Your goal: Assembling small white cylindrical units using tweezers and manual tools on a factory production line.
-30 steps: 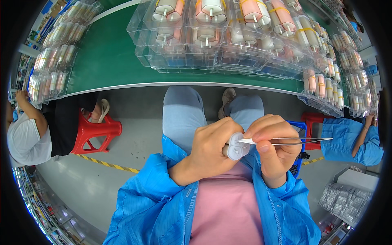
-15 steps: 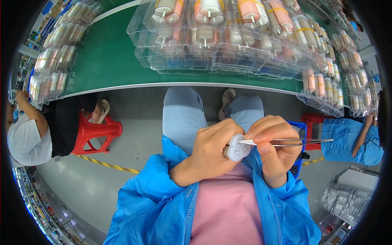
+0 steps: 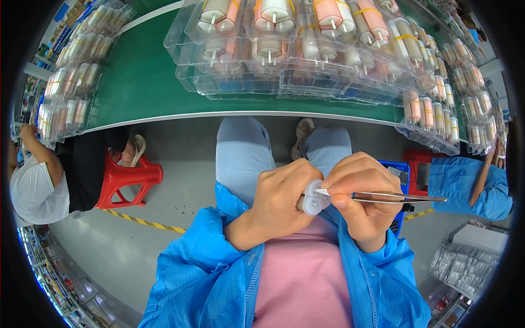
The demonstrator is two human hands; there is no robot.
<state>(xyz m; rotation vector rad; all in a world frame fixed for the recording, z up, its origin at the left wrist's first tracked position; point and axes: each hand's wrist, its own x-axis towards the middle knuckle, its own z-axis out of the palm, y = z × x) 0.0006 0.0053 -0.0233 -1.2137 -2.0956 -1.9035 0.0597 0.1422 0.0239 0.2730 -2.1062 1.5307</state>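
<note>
My left hand (image 3: 281, 195) is closed round a pale lobed piece (image 3: 312, 198), its whitish end face turned toward my right hand. Most of that piece's body is hidden in the fist. In my right hand (image 3: 363, 194), pinched between thumb and fingers, is a pair of metal tweezers (image 3: 407, 198) whose looped-off long end sticks out to the right. A small white pointed bit (image 3: 322, 192) shows between the right fingertips and the lobed piece, close to or touching its end face. I cannot tell whether it belongs to the tweezers.
Stacked clear plastic trays (image 3: 235, 82) hold banded pink, white and grey cylinders on the green table (image 3: 136, 82). More filled trays (image 3: 68, 109) stand at left. People sit on both sides, one on a red stool (image 3: 131, 177). A blue crate (image 3: 402, 172) is beyond my right hand.
The tweezers have shifted slightly in my right fingers, and their white pointed end shows shorter. Both hands have moved slightly left. The lobed piece stays in my left hand.
</note>
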